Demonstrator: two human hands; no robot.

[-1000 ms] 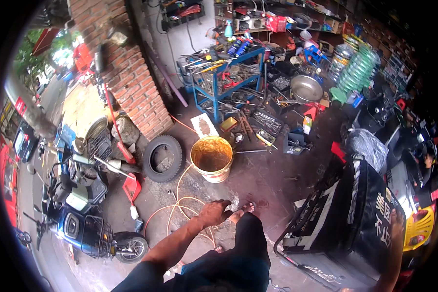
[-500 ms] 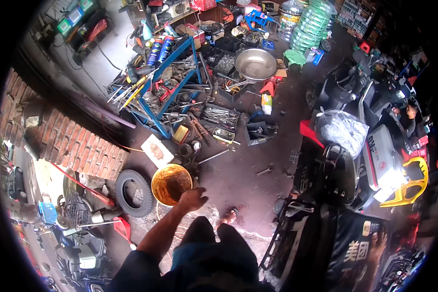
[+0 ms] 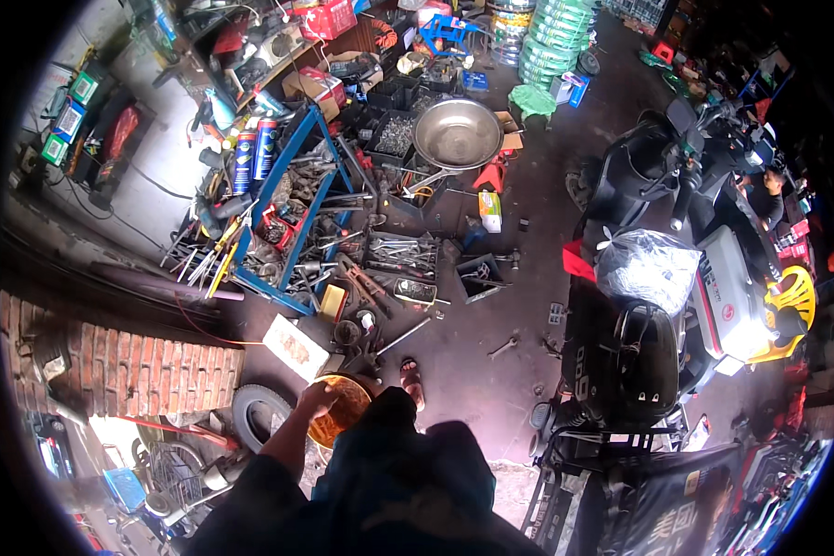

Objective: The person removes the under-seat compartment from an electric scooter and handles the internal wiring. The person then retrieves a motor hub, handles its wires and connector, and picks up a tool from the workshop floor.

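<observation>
My left hand hangs in front of the left rim of an orange-yellow bucket, whose inside is stained brown. From this angle the hand overlaps the rim, and I cannot tell whether it touches it. Its fingers are too small and dark to read as open or closed. My right hand is out of view. A sandalled foot stands on the floor just right of the bucket. Beyond the bucket lies a stained white block, and a black tyre rests at its left.
A blue metal rack full of tools stands ahead on the left. A steel basin sits behind it. On the right is a scooter with a black seat and a plastic-wrapped bundle. A wrench lies on the floor.
The view has moved forward, and a foot now stands beside the bucket. My left hand has gone from the bucket's right side to its left rim. My right hand has left the view.
</observation>
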